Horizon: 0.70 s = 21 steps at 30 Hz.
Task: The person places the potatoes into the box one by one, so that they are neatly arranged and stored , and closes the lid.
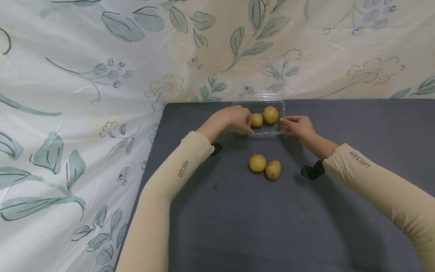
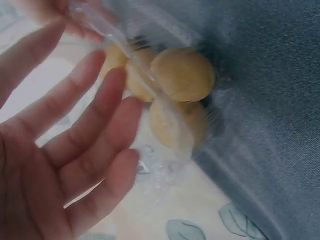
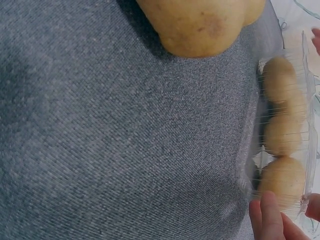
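Looks like thin, clear, glossy plastic in the container [image 1: 266,129], with fine ridges along its wall and bright glints at the rim. Reads as coarse, matt woven cloth across the table covering [image 1: 217,223], speckled in the right-wrist view, and as smooth, faintly shiny sheeting in the leaf-printed hanging [image 1: 115,94]. Shows smooth, softly sheened skin on the potatoes [image 1: 257,163], slightly blemished on the nearest, and matt cloth along the sleeves [image 1: 154,196].

Potatoes [image 3: 282,134] inside clear container [image 3: 309,120]
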Motion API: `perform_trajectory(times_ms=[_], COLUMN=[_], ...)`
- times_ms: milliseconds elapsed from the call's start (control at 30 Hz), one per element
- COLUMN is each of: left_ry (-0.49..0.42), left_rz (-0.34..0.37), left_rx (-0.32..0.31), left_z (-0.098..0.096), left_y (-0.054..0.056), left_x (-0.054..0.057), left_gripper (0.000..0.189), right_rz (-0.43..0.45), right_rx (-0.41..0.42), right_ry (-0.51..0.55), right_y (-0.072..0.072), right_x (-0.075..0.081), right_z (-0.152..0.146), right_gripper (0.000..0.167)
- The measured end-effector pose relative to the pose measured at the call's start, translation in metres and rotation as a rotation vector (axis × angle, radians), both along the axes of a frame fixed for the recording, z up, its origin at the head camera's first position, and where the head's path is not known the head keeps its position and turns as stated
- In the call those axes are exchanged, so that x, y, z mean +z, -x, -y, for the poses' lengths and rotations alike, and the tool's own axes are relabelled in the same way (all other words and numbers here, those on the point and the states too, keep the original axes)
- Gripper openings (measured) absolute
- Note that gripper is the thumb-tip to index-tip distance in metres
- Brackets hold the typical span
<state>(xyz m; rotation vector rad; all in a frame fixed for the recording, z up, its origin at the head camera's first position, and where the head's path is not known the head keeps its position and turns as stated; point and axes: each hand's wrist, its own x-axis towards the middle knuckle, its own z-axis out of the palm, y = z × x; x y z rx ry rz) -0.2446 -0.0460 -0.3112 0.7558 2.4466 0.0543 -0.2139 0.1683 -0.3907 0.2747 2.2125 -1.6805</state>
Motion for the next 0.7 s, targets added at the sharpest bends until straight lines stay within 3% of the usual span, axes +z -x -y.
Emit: perform_trajectory(times_ms=[167,300,400,533,700], left_ry=[-0.035,-0.041,-0.028,0.002,0.014], left_rz=[0.108,0.154,0.157,0.134,0.098], left_rx=[0.000,-0.032,-0.073,-0.108,-0.174], left_z=[0.004,0.004,0.002,-0.006,-0.018], left_y=[-0.005,-0.009,-0.012,-0.017,-0.025], left_x=[0.004,0.005,0.004,0.000,-0.006], left_gripper=[0.025,0.029,0.033,0.024,0.025], right_rz=[-0.005,-0.007,-0.008,-0.011,-0.013], right_rx=[-0.002,-0.004,-0.001,0.000,-0.007], right_ry=[-0.009,-0.016,-0.022,-0.022,-0.014], right_y=[0.000,0.000,0.000,0.000,0.000], right_x=[-0.001,0.000,-0.001,-0.001,0.000], right_z=[0.000,0.000,0.000,0.001,0.001], right_gripper=[0.056,0.056,0.056,0.056,0.055])
